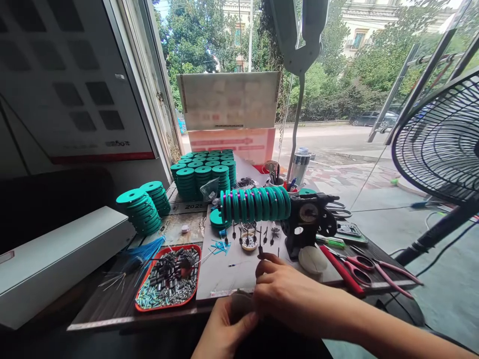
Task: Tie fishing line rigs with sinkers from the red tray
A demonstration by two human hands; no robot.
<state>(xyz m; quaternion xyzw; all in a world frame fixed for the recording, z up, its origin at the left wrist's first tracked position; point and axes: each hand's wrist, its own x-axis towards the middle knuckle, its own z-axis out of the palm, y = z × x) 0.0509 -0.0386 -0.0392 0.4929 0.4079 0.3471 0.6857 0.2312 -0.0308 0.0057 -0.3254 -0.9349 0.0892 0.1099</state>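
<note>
My left hand (226, 326) is at the bottom centre of the head view, fingers curled and thumb bent inward beside a greyish rounded thing (241, 300) that I cannot identify. Just above and to its right, my right hand (277, 291) is closed, with its fingertips hidden or too small to read. A small dark piece (261, 250) stands right at its raised index finger. Beyond the hands, a row of green foam line spools (254, 204) sits on the shaft of a black winding machine (309, 217). Several small dark pieces (246, 237) hang below the spools.
A red-rimmed tray (199, 269) of small metal and dark parts lies left, near blue strands (145, 252). Stacked green spools (204, 174) stand behind. Scissors (359, 269), pink-handled pliers (396, 279) and a pale round disc (313, 260) lie right; a fan (441, 134) stands beyond.
</note>
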